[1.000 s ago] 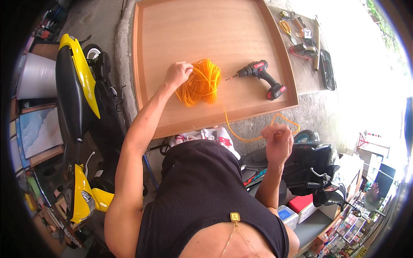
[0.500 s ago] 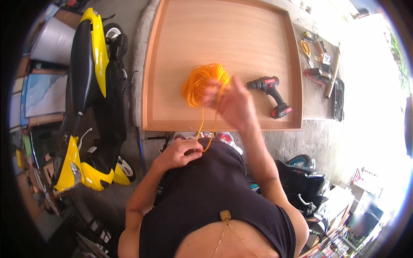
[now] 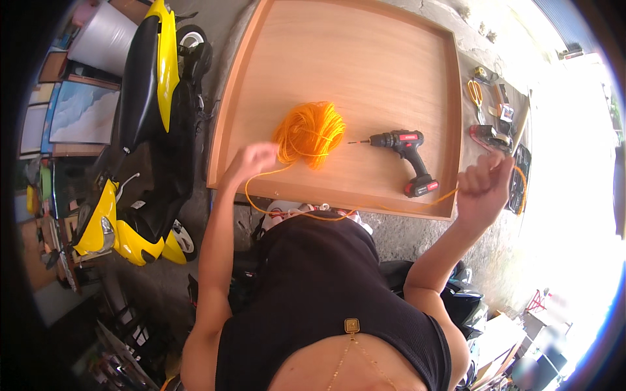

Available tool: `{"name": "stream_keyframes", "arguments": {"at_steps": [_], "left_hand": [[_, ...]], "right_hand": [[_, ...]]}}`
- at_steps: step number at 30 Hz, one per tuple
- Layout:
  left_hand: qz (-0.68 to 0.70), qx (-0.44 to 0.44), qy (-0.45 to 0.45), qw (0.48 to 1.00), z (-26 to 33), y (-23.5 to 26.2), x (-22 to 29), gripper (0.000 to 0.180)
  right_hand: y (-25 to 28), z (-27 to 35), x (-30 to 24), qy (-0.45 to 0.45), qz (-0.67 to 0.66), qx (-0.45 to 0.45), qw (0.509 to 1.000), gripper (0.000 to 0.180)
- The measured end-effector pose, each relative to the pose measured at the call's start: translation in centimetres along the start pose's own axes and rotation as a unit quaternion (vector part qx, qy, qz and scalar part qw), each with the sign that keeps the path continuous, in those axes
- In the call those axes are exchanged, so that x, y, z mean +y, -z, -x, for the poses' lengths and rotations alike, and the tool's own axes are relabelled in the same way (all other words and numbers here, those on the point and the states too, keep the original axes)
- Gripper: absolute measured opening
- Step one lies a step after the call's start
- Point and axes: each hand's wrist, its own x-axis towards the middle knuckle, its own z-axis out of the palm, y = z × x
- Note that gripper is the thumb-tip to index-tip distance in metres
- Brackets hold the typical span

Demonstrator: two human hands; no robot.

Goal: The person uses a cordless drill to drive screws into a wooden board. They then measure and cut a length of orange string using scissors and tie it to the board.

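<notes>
A bundle of orange cord (image 3: 310, 135) lies in a shallow, rimmed wooden panel (image 3: 365, 65). At the bundle's left side is my left hand (image 3: 256, 161), its fingers smeared by motion; whether it grips any cord cannot be made out. One strand leaves the bundle, sags past the panel's near rim and runs to my right hand (image 3: 482, 189). That hand is raised at the panel's right near corner, closed on the strand, with a short loop hanging beyond it. A black and red cordless drill (image 3: 407, 156), bit fitted, lies in the panel right of the bundle.
Right of the panel, a ledge carries orange-handled scissors (image 3: 476, 96), a tape measure (image 3: 481, 73) and a black case (image 3: 520, 179). A yellow and black motor scooter (image 3: 147, 85) stands at left. Another dark motorbike (image 3: 460, 300) is at lower right.
My right hand has swung out to the right, drawing the cord along. My left hand has moved from near my waist up to the bundle. The drill is now uncovered.
</notes>
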Motion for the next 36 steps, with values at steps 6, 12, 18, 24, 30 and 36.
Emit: {"name": "stream_keyframes", "arguments": {"at_steps": [6, 12, 18, 24, 30, 36], "left_hand": [[-0.281, -0.006, -0.231, 0.932, -15.7, -2.5, 3.6, 0.029], [-0.442, -0.161, -0.175, 0.865, -21.0, -3.6, 4.2, 0.037], [-0.422, -0.218, -0.212, 0.854, -20.2, -1.5, 4.9, 0.030], [-0.300, -0.019, -0.306, 0.903, -18.2, 3.2, 2.8, 0.014], [0.256, 0.011, -0.146, 0.955, -9.4, 8.2, 0.5, 0.013], [0.316, 0.067, -0.144, 0.935, -4.2, 10.1, -3.4, 0.014]], "right_hand": [[3.0, 3.7, 0.2, -0.063, 0.015, -0.010, 0.998, 0.043], [5.1, 8.2, -1.3, -0.004, 0.037, 0.094, 0.995, 0.042], [5.1, 9.0, -0.8, 0.042, 0.070, 0.099, 0.992, 0.041], [3.2, 5.7, 3.1, -0.043, 0.719, 0.193, 0.666, 0.046], [-4.8, 2.8, 16.1, 0.013, 0.676, 0.041, 0.735, 0.046], [-6.6, -5.0, 31.1, 0.059, 0.694, -0.243, 0.675, 0.026]]}}
